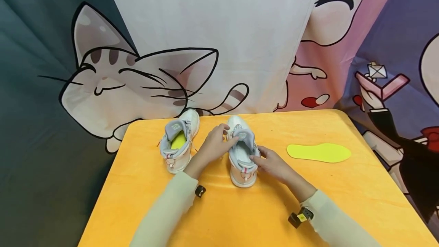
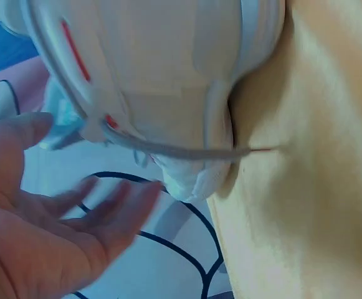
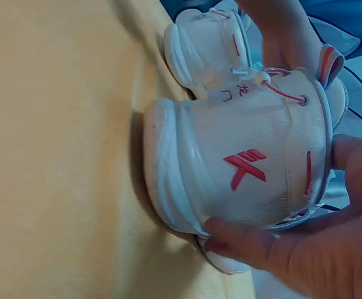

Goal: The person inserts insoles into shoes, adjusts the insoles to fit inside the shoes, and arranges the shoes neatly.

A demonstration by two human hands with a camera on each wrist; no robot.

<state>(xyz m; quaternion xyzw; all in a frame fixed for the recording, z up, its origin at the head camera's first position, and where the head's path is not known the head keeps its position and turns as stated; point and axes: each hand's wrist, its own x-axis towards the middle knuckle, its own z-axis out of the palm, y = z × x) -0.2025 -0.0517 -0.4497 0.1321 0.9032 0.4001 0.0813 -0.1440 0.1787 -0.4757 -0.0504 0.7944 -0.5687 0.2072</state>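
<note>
A white sneaker (image 1: 244,176) with pale pink heel and grey lining stands upright, toe pointing away, its inside showing a whitish base. My right hand (image 1: 274,164) grips its right side, thumb at the collar opening and fingers along the outer wall; a red logo shows on the heel (image 3: 249,168). By the tongue (image 1: 244,135), my left hand (image 1: 217,142) has its thumb over the tongue's edge and its fingers loosely spread beside the laces. In the left wrist view those fingers (image 2: 115,212) curve apart with nothing between them, near the sneaker's side (image 2: 162,68).
To the left stands the matching sneaker (image 1: 176,159) with a yellow-green insole (image 1: 178,140) inside. Another yellow-green insole (image 1: 319,152) lies flat on the orange tabletop (image 1: 219,216) at right. A printed cloth backdrop (image 1: 219,18) hangs behind the far edge.
</note>
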